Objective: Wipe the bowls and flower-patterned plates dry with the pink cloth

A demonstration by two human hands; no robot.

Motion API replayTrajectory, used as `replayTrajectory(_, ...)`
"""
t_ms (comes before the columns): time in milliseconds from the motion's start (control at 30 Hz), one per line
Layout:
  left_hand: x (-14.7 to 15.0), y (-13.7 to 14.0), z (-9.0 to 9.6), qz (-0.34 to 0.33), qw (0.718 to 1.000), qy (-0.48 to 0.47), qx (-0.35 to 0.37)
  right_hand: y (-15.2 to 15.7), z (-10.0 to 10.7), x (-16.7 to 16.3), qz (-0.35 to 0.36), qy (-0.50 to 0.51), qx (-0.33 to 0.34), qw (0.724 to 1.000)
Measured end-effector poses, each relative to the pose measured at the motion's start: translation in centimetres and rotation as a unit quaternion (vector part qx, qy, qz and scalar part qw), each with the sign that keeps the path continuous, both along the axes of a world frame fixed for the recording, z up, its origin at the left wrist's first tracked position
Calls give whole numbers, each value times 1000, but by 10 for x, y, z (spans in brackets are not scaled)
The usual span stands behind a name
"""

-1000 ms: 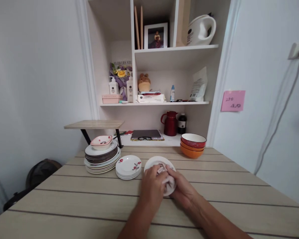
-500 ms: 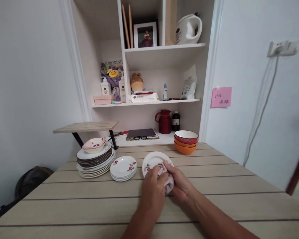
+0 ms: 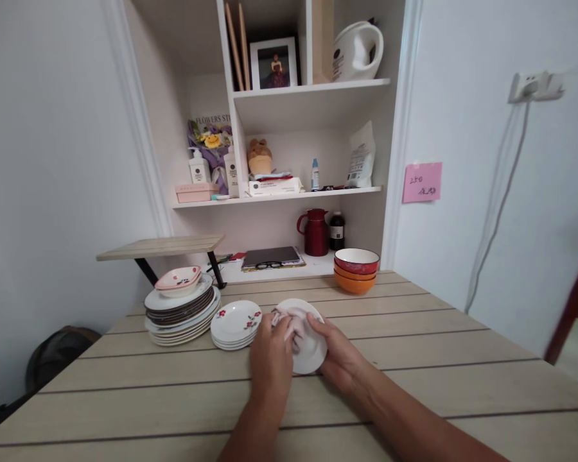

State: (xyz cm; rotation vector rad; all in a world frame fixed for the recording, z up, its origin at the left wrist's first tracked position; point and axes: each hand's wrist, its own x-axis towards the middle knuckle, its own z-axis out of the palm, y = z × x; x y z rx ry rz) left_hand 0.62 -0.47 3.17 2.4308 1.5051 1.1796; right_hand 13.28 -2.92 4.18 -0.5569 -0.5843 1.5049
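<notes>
A small white plate (image 3: 312, 351) is tilted up off the table in front of me, gripped at its right rim by my right hand (image 3: 341, 357), thumb on the upper face and fingers behind. My left hand (image 3: 272, 359) is closed around a crumpled pale pinkish cloth (image 3: 291, 328) and presses it against the plate's left part. Just left of my hands stands a short stack of small white plates (image 3: 236, 322) with red flowers. The fingertips of my left hand are partly hidden by the cloth.
Further left is a tall stack of plates (image 3: 180, 321) topped by pink-rimmed dishes (image 3: 178, 280), beside a low wooden stand (image 3: 161, 246). Red and orange bowls (image 3: 355, 282) are stacked at the back right. Behind are a laptop (image 3: 272, 256) and a red jug (image 3: 315, 232).
My right hand has taken the plate up and tilted it toward me. The cloth, bunched between both hands before, has moved left onto the plate under my left hand.
</notes>
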Motion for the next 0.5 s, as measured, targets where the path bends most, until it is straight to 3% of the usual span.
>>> replayTrajectory(167, 15, -19, 0, -101, 993, 35, 49, 2, 0, 10, 9, 11, -30, 999)
replayTrajectory(267, 16, -20, 0, -117, 988, 38, 88, 0, 0, 8, 47, 4, -45, 998)
replayTrajectory(333, 10, -14, 1, -84, 991, 25, 99, -4, 0, 2, 69, 8, -29, 997)
replayTrajectory(500, -10, 4, 7, 76, 994, -20, 80, -12, -2, -18, 95, -11, 35, 995)
